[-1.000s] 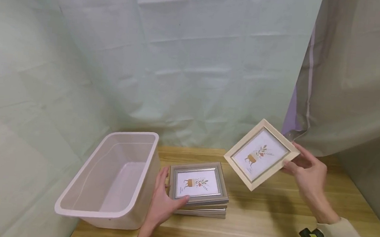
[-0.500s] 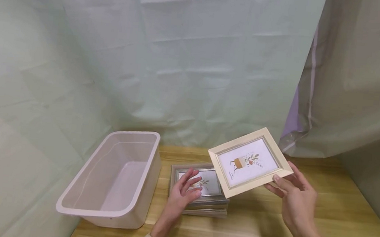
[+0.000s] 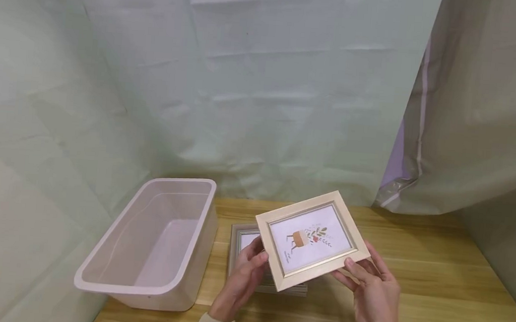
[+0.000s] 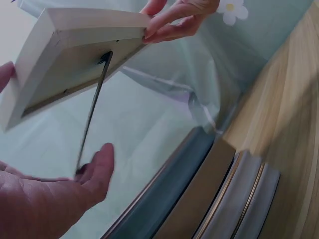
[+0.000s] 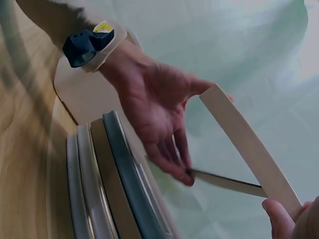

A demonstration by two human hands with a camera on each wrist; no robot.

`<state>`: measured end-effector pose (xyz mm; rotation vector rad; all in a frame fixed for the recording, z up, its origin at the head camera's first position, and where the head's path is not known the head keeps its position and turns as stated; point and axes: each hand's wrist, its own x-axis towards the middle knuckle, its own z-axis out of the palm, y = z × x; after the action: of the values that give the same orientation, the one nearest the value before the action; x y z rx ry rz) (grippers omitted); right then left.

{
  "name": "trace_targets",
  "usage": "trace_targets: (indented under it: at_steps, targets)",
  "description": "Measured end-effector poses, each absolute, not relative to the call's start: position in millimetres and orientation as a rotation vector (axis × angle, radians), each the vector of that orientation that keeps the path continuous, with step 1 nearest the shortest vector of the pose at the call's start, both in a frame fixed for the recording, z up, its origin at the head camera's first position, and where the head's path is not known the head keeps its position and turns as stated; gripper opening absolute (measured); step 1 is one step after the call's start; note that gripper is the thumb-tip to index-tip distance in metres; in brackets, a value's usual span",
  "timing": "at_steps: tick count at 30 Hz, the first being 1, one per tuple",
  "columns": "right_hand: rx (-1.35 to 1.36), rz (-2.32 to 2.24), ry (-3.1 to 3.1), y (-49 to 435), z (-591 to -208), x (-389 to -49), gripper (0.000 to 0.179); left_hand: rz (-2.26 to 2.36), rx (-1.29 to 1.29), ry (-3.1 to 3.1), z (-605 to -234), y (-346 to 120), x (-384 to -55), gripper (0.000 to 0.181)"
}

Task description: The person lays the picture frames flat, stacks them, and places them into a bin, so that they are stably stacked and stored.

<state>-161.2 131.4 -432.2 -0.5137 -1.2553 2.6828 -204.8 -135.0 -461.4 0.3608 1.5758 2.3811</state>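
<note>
Off-white plastic tub (image 3: 122,290) L of L hand (image 3: 242,276), open side up; wood-grain table (image 3: 452,287) under both; creased pale green sheet (image 3: 267,106) behind; grey-brown drape (image 3: 484,118) beyond R hand (image 3: 377,294), w/ purple patch (image 3: 395,161) btwn sheet & drape

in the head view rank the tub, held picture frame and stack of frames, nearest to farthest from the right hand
1. Held picture frame: touching the right hand.
2. Stack of frames: left of that hand, partly hidden.
3. Tub: farthest left.
</note>
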Motion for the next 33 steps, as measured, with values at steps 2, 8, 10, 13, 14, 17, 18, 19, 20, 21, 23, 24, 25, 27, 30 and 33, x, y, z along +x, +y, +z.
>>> trace_targets:
  at_steps: [2,8,10,13,14,17,18,19,20,21,23,24,25,27,30,33]
  targets:
    - [-0.521,2.673,-1.239,126.7,-434.5,-162.3,0.057,2.437,0.321,1.609,-461.9,-136.1,-203.3,0.093]
    - [-0.567,2.617,-1.264,111.8,-440.5,-170.8,0.057,2.506,0.229,1.668,-462.4,-141.7,-201.2,0.087]
    - [-0.575,2.596,-1.279,106.9,-442.5,-174.4,0.057,2.516,0.224,1.687,-463.1,-144.2,-201.1,0.086]
    - [-0.577,2.572,-1.297,99.8,-446.1,-179.4,0.058,2.518,0.241,1.780,-464.3,-148.2,-200.6,0.086]
    - [-0.577,2.565,-1.305,97.6,-447.7,-180.8,0.058,2.509,0.257,1.829,-464.7,-149.6,-200.2,0.088]
    - [-0.570,2.528,-1.357,90.5,-452.2,-184.3,0.061,2.400,0.301,2.079,-465.3,-153.8,-197.5,0.099]
    - [-0.567,2.514,-1.382,88.0,-453.3,-185.3,0.063,2.330,0.307,2.194,-465.5,-155.1,-196.1,0.104]
    - [-0.557,2.502,-1.408,85.5,-454.3,-186.3,0.065,2.248,0.304,2.312,-465.7,-156.2,-194.6,0.110]
    - [-0.549,2.494,-1.428,83.2,-455.1,-187.2,0.067,2.151,0.296,2.432,-465.6,-157.0,-192.9,0.117]
    - [-0.542,2.488,-1.450,80.9,-455.8,-188.3,0.068,2.047,0.281,2.544,-465.6,-158.0,-191.3,0.123]
    - [-0.528,2.485,-1.491,77.2,-456.8,-190.3,0.070,1.861,0.247,2.718,-465.7,-159.8,-189.2,0.134]
    - [-0.519,2.486,-1.517,76.0,-457.6,-191.1,0.070,1.783,0.236,2.788,-466.0,-160.9,-189.1,0.139]
    - [-0.513,2.486,-1.547,75.1,-458.5,-191.9,0.071,1.727,0.230,2.839,-466.5,-162.2,-189.5,0.143]
    - [-0.502,2.481,-1.615,73.6,-460.3,-193.8,0.069,1.662,0.228,2.900,-468.1,-165.3,-191.6,0.147]
    - [-0.469,2.452,-1.738,72.2,-464.3,-196.2,0.069,1.615,0.223,2.960,-471.1,-170.0,-195.4,0.146]
    - [-0.445,2.383,-1.879,71.2,-466.9,-197.6,0.071,1.583,0.209,2.989,-473.4,-174.4,-197.5,0.144]
